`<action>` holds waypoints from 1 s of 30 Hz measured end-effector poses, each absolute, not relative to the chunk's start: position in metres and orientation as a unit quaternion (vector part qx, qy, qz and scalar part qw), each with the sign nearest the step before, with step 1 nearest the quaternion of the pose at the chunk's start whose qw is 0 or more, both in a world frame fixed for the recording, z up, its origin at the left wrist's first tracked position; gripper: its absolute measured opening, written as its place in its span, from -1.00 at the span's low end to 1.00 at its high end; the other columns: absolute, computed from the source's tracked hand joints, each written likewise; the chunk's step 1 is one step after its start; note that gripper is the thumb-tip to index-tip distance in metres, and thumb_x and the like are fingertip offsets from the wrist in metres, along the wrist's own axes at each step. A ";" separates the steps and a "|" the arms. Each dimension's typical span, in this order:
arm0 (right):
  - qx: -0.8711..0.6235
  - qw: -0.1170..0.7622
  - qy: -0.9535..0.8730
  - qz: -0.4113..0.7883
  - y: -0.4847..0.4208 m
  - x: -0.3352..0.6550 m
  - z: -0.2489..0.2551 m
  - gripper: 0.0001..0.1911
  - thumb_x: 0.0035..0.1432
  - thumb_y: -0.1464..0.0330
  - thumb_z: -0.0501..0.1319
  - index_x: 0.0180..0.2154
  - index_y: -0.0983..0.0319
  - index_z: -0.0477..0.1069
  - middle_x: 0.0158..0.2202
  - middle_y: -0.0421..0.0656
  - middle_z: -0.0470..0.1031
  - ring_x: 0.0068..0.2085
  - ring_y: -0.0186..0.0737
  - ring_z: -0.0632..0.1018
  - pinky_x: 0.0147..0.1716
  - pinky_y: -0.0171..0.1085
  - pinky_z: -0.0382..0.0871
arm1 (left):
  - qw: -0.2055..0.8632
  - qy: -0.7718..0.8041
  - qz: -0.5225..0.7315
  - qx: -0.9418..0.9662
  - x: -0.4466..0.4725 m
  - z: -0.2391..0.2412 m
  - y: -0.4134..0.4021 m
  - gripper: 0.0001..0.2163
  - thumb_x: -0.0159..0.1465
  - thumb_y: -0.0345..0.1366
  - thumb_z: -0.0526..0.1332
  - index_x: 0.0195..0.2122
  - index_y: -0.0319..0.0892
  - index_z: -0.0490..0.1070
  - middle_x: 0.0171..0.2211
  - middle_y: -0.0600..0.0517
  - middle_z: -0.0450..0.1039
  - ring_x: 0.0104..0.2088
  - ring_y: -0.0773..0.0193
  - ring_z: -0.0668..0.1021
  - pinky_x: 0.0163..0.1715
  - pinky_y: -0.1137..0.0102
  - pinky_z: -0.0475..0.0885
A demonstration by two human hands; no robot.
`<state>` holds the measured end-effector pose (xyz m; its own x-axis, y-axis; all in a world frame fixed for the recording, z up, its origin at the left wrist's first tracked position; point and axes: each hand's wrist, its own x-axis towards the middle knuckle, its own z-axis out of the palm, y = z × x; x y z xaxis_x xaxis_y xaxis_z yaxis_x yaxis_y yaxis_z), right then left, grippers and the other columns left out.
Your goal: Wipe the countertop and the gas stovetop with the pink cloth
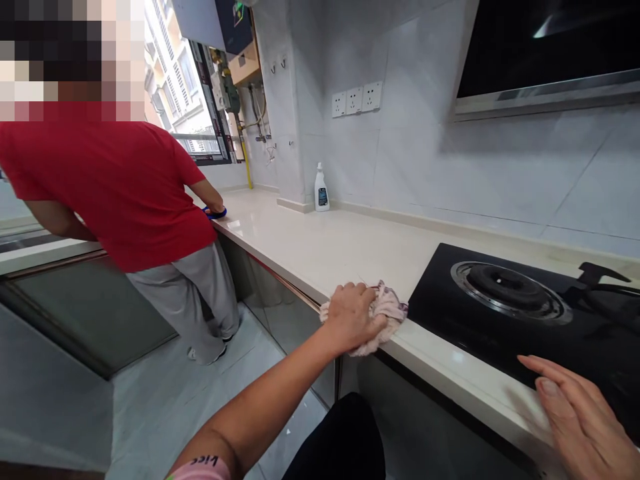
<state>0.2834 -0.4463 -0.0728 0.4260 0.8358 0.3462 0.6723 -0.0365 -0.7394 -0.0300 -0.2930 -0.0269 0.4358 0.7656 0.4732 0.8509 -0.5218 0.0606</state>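
Note:
My left hand (353,316) presses a crumpled pale pink cloth (387,312) onto the front edge of the light countertop (320,248). Part of the cloth hangs over that edge, close to the left corner of the black gas stove (434,293). At the lower right, my right hand (583,413) is held over the stove's front edge, holding nothing. Its fingers are stretched out; whether they touch the surface I cannot tell.
A white spray bottle (321,189) stands against the back wall. To the left, a person in a red shirt (110,193) works at the counter near the window, a blue item (216,213) by the hand. A range hood (550,60) hangs above the stove; cabinets (280,313) line the front.

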 end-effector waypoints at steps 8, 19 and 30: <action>-0.718 0.439 -0.532 0.090 -0.445 0.280 -0.067 -0.43 0.24 -0.20 0.04 0.06 -0.06 0.49 0.23 -0.15 0.45 0.30 0.20 0.40 0.33 0.36 0.18 | 0.073 -0.361 -0.240 -0.898 0.039 -0.029 -0.338 -0.58 0.30 0.09 0.22 -0.10 -0.19 0.49 -0.13 -0.09 0.55 -0.12 0.00 0.54 -0.08 0.12 0.39; -0.744 0.429 -0.505 0.083 -0.441 0.282 -0.069 -0.35 0.22 -0.24 -0.01 0.01 0.05 0.46 0.19 -0.06 0.47 0.23 0.22 0.46 0.30 0.34 0.22 | -0.001 -0.245 -0.245 -0.938 0.099 -0.030 -0.366 -0.46 0.31 0.17 0.19 0.02 -0.22 0.48 -0.08 -0.17 0.54 -0.11 -0.08 0.57 -0.12 0.11 0.39; -0.732 0.433 -0.519 0.083 -0.444 0.284 -0.069 -0.35 0.28 -0.18 -0.04 0.07 0.13 0.43 0.17 0.03 0.44 0.21 0.28 0.44 0.26 0.36 0.24 | -0.287 -0.256 -0.253 -0.888 0.083 -0.008 -0.337 -0.58 0.27 0.16 0.27 -0.05 -0.06 0.45 -0.02 -0.02 0.45 0.00 0.10 0.54 -0.07 0.25 0.45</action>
